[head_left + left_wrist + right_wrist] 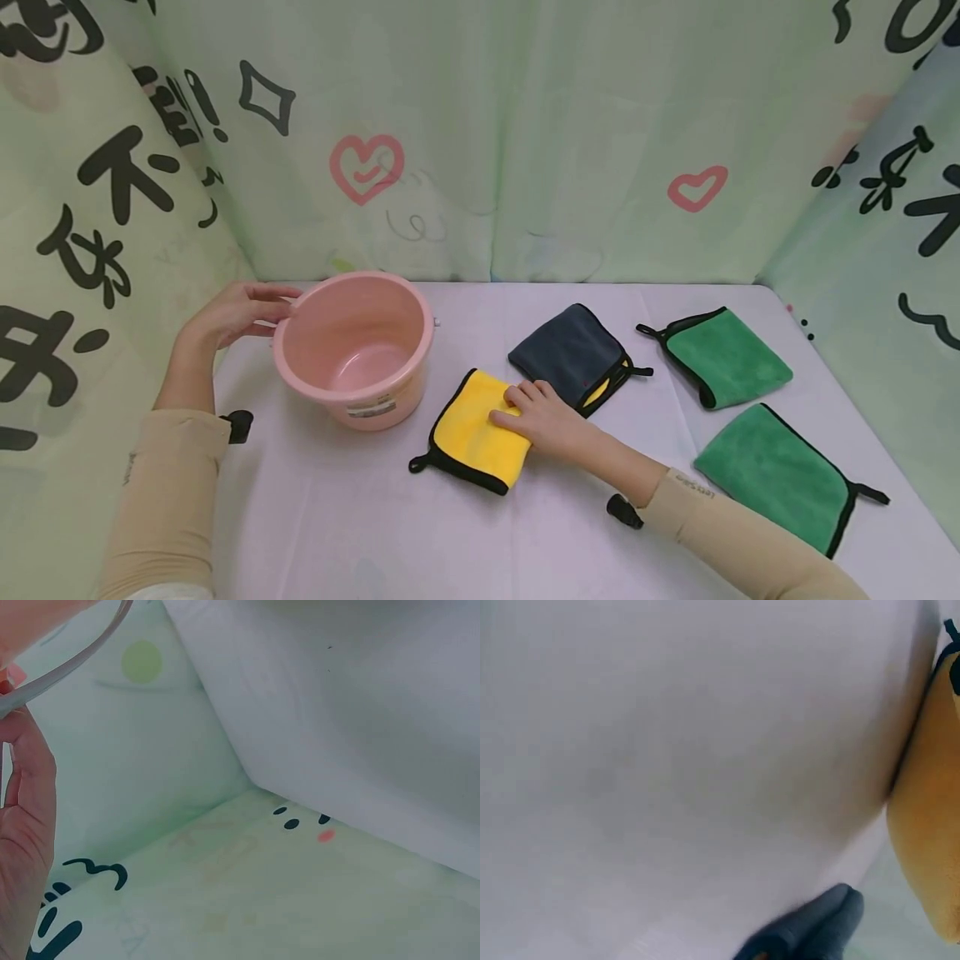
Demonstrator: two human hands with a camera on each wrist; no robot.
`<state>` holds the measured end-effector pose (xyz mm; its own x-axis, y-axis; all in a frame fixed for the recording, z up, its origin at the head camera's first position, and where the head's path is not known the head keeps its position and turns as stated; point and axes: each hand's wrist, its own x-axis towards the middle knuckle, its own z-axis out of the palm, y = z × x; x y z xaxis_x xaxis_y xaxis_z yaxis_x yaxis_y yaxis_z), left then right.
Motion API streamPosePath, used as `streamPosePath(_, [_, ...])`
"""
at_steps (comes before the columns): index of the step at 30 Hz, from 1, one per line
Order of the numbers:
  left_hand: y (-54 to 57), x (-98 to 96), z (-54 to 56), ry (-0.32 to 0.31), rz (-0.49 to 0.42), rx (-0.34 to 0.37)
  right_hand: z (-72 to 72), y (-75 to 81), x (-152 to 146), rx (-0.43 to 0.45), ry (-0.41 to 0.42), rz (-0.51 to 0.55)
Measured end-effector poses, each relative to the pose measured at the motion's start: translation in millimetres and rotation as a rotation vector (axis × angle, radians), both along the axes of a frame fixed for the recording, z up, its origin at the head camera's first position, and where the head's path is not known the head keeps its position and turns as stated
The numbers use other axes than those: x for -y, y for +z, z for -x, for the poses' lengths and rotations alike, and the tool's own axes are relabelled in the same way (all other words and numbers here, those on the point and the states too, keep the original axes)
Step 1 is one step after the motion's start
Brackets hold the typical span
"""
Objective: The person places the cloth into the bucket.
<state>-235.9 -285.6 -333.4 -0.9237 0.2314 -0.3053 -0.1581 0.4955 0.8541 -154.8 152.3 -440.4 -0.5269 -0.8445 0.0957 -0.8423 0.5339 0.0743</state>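
Head view: nearest, the left sleeve [168, 500] lies in front and to the left of the pink bucket [352, 325]; the right sleeve [742, 533] crosses well to the bucket's right. The near green cloth [780, 475], folded, lies far to the right of the bucket, partly behind that sleeve, its black loop directed away from the bucket. The yellow cloth [480, 429] lies folded just beside the bucket, front right, with its black-edged side toward the viewer and a loop at the corner nearest the bucket. The right hand [543, 421] rests on the yellow cloth's right part, thumb and fingers apart — whether they pinch the fabric cannot be told, as the right wrist view shows cloth but not the fingertips.

The bucket stands upright on the white table [360, 525], a label [371, 408] on its front wall. The left hand [243, 315] touches the bucket's left rim; whether it clamps there cannot be told. The hands are well apart, the bucket between them. Right of the bucket lies the dark cloth [566, 350], folded, yellow showing at its edge. The far green cloth [731, 354] lies farther right, its loop toward the bucket. Behind the bucket hangs a pale green curtain [600, 108].
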Motion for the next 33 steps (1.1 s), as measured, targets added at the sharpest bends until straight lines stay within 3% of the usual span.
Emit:
streamPosePath(12, [0.3,-0.7,1.6,-0.007,-0.019,0.016,15.5,41.9,-3,-0.082,-0.059,0.072])
streamPosePath(18, [3.8,-1.4,-0.3,-0.004,0.036,0.031,28.0,67.0,-7,-0.139,-0.093,0.084])
streamPosePath(28, [5.0,-0.1,1.2,-0.027,0.087,0.031,52.0,105.0,-11,-0.279,-0.095,0.242])
streamPosePath(33, [7.2,0.6,2.7,-0.041,0.102,0.057,61.0,121.5,-10,-0.308,-0.11,0.291])
